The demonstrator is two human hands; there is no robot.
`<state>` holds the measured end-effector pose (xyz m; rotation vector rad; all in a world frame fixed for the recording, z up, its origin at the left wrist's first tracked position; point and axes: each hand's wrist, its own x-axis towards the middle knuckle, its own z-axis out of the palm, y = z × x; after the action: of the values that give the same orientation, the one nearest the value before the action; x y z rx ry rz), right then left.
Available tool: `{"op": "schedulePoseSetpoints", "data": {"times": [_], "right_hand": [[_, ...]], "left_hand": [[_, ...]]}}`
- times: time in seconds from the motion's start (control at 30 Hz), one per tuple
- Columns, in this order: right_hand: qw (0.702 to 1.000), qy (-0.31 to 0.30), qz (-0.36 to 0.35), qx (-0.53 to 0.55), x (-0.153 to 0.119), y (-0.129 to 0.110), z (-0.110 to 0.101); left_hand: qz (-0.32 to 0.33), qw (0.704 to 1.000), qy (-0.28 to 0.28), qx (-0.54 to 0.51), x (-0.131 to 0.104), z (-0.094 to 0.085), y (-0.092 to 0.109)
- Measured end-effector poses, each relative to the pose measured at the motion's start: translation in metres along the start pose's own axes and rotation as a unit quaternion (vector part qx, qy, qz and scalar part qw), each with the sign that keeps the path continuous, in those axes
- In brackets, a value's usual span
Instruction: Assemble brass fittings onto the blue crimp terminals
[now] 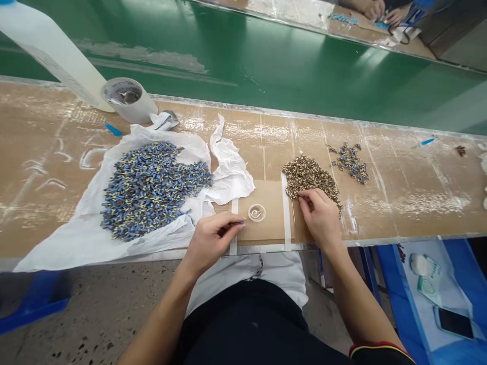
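Note:
My left hand [213,237] is closed in a pinch beside a small round clear dish [256,213]. A tiny piece, too small to name, seems to show at its fingertips. A curved, pale line is visible inside the dish. My right hand [321,215] has thumb and finger bent together at the near edge of a heap of small brown and gold pieces [310,175]. What these fingers pinch is hidden. Just left of them is a thin stick [293,212]. The dish rests on a cardboard piece [270,230] with white tape strips along its sides.
Left, a large heap of small blue and yellow pieces [152,187] lies on white paper [83,223]. Behind it stand a tape roll [140,106] and a tall translucent bottle [57,56]. A smaller blue-brown cluster [350,162] lies right. Another person's hands [386,14] work across the green divider.

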<state>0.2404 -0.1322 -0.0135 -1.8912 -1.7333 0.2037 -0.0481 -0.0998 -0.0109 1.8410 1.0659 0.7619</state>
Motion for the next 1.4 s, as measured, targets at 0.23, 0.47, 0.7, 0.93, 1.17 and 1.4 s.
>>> {"op": "schedulePoseSetpoints", "data": {"times": [0.23,0.47,0.7,0.93,1.17,1.4], "right_hand": [[0.997,0.037,0.025,0.069,-0.002,0.006,-0.015],[0.942,0.06,0.074,0.321,-0.013,-0.043,-0.019],[0.885,-0.048,0.097,0.453,-0.026,-0.09,-0.002],[0.864,-0.073,0.129,0.482,-0.031,-0.094,0.005],[0.851,-0.095,0.137,0.498,-0.036,-0.092,0.007],[0.88,-0.109,0.09,0.453,-0.034,-0.089,0.003]], "left_hand": [[-0.031,0.999,0.017,-0.034,0.001,0.002,0.001],[0.028,0.999,0.032,-0.006,0.003,0.006,0.023],[0.088,0.996,0.028,0.002,0.006,0.01,0.041],[0.117,0.993,0.015,0.031,0.007,0.014,0.042],[0.135,0.989,-0.002,0.059,0.005,0.012,0.042],[0.152,0.981,-0.061,0.1,0.01,0.004,0.045]]}}
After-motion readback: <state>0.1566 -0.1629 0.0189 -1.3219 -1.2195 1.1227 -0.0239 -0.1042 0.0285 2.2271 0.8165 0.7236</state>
